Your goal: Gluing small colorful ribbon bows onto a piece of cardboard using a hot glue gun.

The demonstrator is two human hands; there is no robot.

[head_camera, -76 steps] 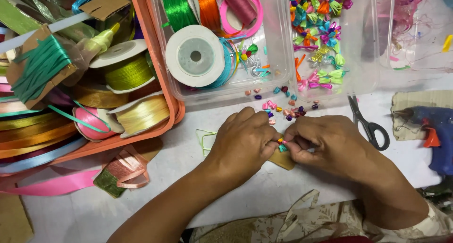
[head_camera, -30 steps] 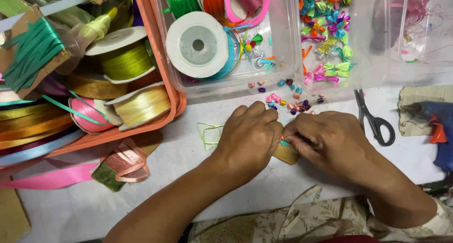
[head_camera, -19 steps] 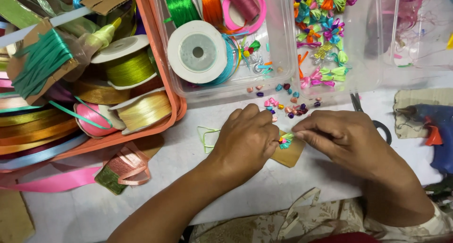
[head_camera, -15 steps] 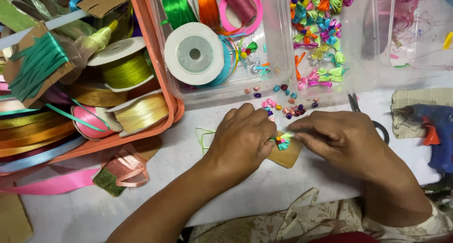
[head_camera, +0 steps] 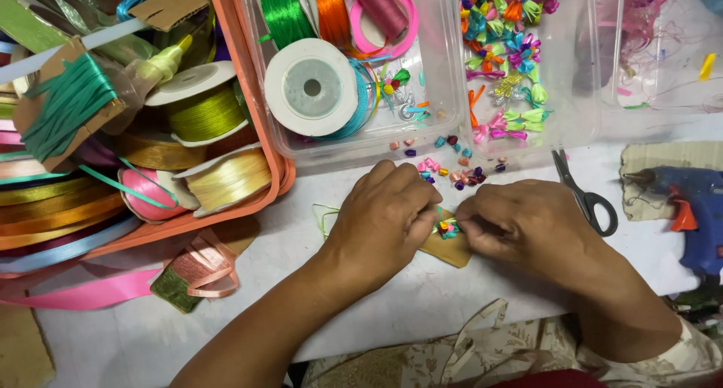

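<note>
**Two hands working a small ribbon piece on a tan card**

Head view. Just below the frame's centre, a small multicoloured ribbon piece (head_camera: 447, 227) is lying on a tan card (head_camera: 449, 246) whose long axis is running from upper left to lower right; the piece's own direction is too small to tell. The left hand (head_camera: 384, 222) is arching knuckles-up, fingers curled closed at the piece's left edge. The right hand (head_camera: 527, 226) is lying palm-down, fingertips pinching the piece from the right. Above, a clear box (head_camera: 361, 143) is holding a white spool (head_camera: 311, 88); an orange tray (head_camera: 248, 79) of ribbon rolls is filling the upper left. Scissors (head_camera: 586, 196) and a blue glue gun (head_camera: 689, 207) are lying at right.
</note>
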